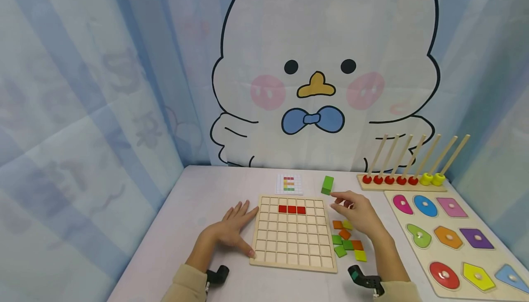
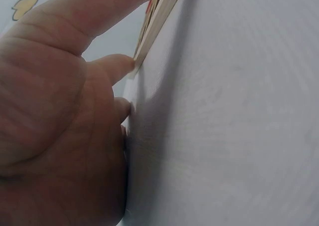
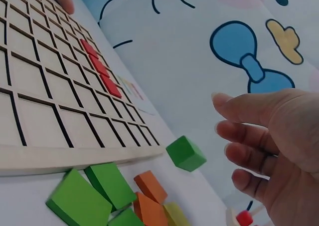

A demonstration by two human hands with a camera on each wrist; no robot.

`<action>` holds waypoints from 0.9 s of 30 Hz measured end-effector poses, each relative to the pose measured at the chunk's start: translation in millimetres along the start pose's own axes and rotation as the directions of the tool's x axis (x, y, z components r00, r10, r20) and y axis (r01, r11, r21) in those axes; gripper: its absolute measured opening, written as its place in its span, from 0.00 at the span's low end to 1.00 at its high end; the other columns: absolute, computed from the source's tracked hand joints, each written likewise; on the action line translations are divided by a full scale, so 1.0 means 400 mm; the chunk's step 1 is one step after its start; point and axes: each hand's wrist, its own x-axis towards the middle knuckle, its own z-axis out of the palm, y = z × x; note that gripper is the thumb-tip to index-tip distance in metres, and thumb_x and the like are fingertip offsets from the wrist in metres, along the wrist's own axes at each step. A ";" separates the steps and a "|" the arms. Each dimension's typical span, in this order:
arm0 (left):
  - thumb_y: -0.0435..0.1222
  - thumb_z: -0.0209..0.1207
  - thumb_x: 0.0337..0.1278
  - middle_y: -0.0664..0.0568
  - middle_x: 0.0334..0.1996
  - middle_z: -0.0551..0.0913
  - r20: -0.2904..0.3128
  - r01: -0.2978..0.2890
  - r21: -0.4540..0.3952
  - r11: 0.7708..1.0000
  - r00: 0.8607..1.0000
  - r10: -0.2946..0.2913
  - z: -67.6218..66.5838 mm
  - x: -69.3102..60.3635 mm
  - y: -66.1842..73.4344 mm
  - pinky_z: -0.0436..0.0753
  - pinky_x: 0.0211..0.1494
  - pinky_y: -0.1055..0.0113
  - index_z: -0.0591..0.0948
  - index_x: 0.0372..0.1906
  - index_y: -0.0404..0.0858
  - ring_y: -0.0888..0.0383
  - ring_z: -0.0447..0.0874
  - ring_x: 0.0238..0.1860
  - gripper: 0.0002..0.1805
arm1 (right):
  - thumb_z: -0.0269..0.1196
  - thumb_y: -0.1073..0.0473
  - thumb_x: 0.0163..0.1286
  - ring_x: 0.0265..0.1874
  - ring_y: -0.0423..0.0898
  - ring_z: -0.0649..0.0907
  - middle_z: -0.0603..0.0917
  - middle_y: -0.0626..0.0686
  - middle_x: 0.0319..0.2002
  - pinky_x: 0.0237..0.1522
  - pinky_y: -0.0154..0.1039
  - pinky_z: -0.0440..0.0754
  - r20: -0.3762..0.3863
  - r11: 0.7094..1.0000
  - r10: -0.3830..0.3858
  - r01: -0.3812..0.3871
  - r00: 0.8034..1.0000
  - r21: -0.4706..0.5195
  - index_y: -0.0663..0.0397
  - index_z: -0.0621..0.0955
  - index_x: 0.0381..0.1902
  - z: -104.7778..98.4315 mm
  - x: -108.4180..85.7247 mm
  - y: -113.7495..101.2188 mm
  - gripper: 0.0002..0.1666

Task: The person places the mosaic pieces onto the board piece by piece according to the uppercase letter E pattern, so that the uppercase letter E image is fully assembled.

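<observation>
the board (image 1: 292, 248), pale gridded wood, lay flat at the lower middle of the head view, red tiles (image 1: 292, 209) filling three adjoining upper cells. a green block (image 1: 328, 184) sat near its upper right corner; loose tiles (image 1: 348, 245), green, orange and yellow, lay beside its right edge.

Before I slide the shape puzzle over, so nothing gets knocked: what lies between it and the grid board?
In the head view, loose green, orange and yellow tiles lie there, plus the right hand and forearm.
</observation>
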 end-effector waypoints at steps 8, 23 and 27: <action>0.61 0.80 0.35 0.39 0.86 0.38 -0.010 -0.012 0.016 1.000 1.000 0.012 0.002 -0.002 0.010 0.36 0.85 0.39 0.52 0.85 0.48 0.39 0.30 0.86 0.72 | 0.69 0.52 0.73 0.42 0.49 0.77 0.86 0.53 0.46 0.38 0.32 0.79 0.040 0.998 0.056 -0.056 0.998 -0.011 0.54 0.83 0.65 -0.032 -0.012 0.035 0.26; 0.62 0.79 0.35 0.42 0.86 0.37 -0.009 -0.012 0.009 1.000 1.000 0.012 0.004 0.004 -0.005 0.34 0.85 0.40 0.51 0.85 0.51 0.42 0.28 0.86 0.72 | 0.69 0.58 0.71 0.43 0.50 0.77 0.85 0.54 0.45 0.38 0.32 0.79 0.143 0.985 0.152 -0.161 0.978 0.055 0.54 0.85 0.60 -0.060 -0.026 0.099 0.21; 0.62 0.80 0.34 0.41 0.86 0.37 -0.011 -0.012 0.002 1.000 1.000 0.012 0.003 0.005 -0.006 0.34 0.85 0.40 0.51 0.85 0.51 0.41 0.28 0.86 0.72 | 0.71 0.58 0.69 0.43 0.50 0.76 0.85 0.53 0.43 0.37 0.33 0.78 0.180 0.980 0.176 -0.189 0.968 0.061 0.55 0.86 0.59 -0.067 -0.032 0.108 0.21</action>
